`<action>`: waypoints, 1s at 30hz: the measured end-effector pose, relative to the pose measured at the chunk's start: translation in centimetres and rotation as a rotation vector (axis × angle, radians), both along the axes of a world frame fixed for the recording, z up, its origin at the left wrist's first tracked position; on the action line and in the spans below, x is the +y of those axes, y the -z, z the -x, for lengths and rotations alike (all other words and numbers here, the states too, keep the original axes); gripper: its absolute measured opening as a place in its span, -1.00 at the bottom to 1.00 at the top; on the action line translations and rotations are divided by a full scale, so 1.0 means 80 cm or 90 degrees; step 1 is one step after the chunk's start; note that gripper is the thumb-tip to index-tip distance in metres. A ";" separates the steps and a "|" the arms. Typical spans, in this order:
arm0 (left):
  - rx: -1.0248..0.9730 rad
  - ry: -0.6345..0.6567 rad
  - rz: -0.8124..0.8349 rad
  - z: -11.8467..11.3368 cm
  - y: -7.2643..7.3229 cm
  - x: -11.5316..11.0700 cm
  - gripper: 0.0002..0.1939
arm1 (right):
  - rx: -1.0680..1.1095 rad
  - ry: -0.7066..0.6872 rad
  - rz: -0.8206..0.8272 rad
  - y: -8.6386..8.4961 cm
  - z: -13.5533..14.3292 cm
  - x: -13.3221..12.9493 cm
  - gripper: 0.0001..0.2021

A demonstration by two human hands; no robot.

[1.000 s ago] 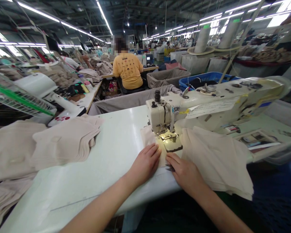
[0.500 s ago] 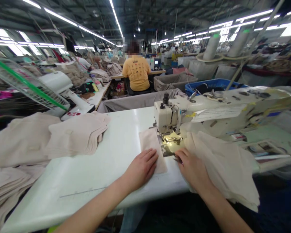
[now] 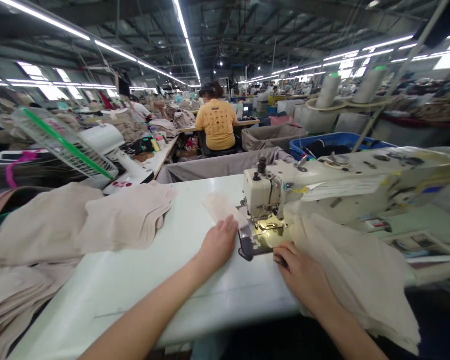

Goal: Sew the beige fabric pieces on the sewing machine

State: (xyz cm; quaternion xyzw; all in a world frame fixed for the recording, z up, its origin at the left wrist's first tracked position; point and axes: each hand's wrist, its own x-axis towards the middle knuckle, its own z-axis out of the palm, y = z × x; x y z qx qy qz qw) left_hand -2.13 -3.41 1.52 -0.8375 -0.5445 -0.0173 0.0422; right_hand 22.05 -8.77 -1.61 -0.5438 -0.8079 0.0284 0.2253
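left hand (image 3: 218, 243) on a beige cloth piece (image 3: 222, 206), just left of the sewing machine (image 3: 260, 195)
its fingers lie outstretched; whether they grip, i cannot tell. near the machine's plate, the right hand (image 3: 303, 275) curls narrow around a dark tool (image 3: 280, 259), mostly hidden. a cloth stack (image 3: 129, 215) lies on the desk (image 3: 193, 220), well left of the machine.

Single head-worn view, facing forward and down, near sewing machine (image 3: 315, 176).
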 end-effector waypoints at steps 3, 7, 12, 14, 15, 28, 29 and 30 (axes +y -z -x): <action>-0.042 -0.010 -0.086 0.005 0.014 0.051 -0.49 | 0.064 -0.019 0.013 -0.026 -0.016 -0.006 -0.75; -0.120 0.085 -0.132 0.005 0.038 0.063 -0.55 | 0.123 0.093 -0.032 -0.061 -0.073 -0.022 -0.80; -0.128 0.172 -0.122 0.011 0.051 0.032 -0.56 | -0.004 0.082 0.023 -0.073 -0.128 -0.062 -0.68; -0.104 0.182 -0.121 0.011 0.048 0.024 -0.56 | -0.065 0.066 0.041 -0.065 -0.135 -0.073 -0.55; -0.089 0.183 -0.121 0.010 0.046 0.021 -0.56 | -0.084 0.065 0.045 -0.061 -0.137 -0.076 -0.54; -0.010 0.259 0.003 -0.054 -0.008 -0.049 -0.59 | 0.040 0.087 0.060 -0.062 -0.173 -0.083 -0.80; -0.061 0.302 -0.018 -0.065 -0.011 -0.056 -0.56 | 0.060 0.100 0.046 -0.063 -0.171 -0.083 -0.83; -0.114 0.342 -0.047 -0.078 -0.013 -0.062 -0.49 | 0.080 0.108 0.033 -0.066 -0.167 -0.082 -0.83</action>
